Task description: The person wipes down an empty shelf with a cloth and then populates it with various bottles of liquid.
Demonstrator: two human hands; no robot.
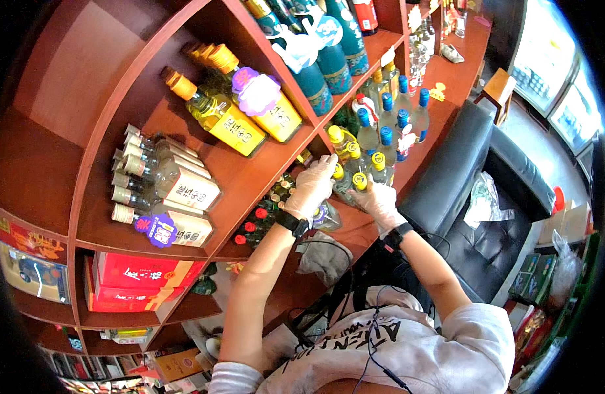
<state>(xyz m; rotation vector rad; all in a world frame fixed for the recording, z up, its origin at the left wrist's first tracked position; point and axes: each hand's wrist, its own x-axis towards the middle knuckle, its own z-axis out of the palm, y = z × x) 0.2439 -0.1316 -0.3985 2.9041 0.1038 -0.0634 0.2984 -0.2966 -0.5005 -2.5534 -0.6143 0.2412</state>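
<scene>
Both my hands wear thin, translucent gloves and reach into a cluster of clear glass bottles with yellow caps. My left hand (312, 186) is at the cluster's left side, fingertips beside a yellow-capped bottle (340, 185); whether it grips that bottle cannot be told. At the front, my right hand (379, 201) has thumb and fingers around another bottle with a yellow cap (360, 180), covering part of its body. Just behind stand a third yellow-capped bottle (378, 162) and several blue-capped bottles (386, 138). A wooden counter (354, 236) runs beneath them.
Shelves above hold yellow-labelled bottles (238, 133), white-labelled bottles (189, 189) and teal bottles (332, 69). Red-capped dark bottles (255, 224) stand left of my left hand. A grey cloth or bag (324, 258) lies on the counter. A black sofa (452, 167) is to the right.
</scene>
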